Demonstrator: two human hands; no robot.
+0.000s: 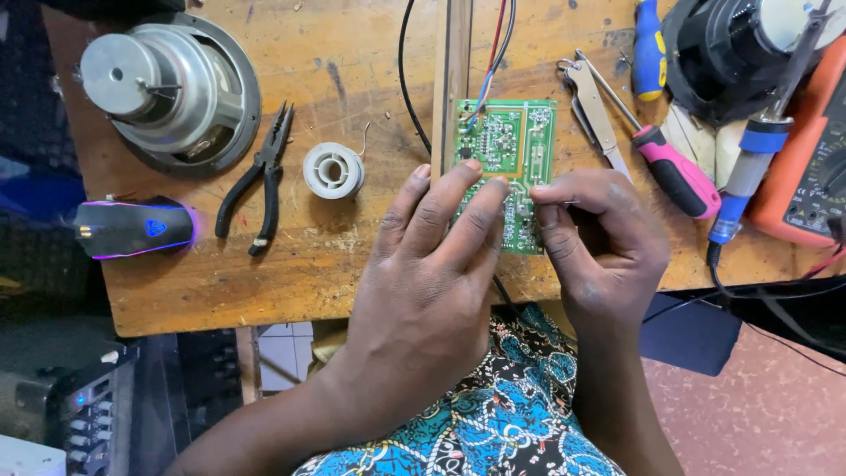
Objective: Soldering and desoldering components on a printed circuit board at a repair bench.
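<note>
A green circuit board (507,141) lies flat on the wooden table (352,53), with red, blue and black wires running off its far edge. My left hand (432,264) rests on the board's near left part, fingers spread flat over it. My right hand (599,238) sits at the board's right edge, thumb and forefinger pinched on a tiny thin part (564,204) that I can barely make out.
A solder spool (333,169) and black pliers (260,181) lie left of the board, a speaker (172,88) and a lit computer mouse (134,227) farther left. On the right lie a pink-handled screwdriver (674,172), a folding tool (592,110), a blue soldering iron (749,172) and an orange multimeter (811,167).
</note>
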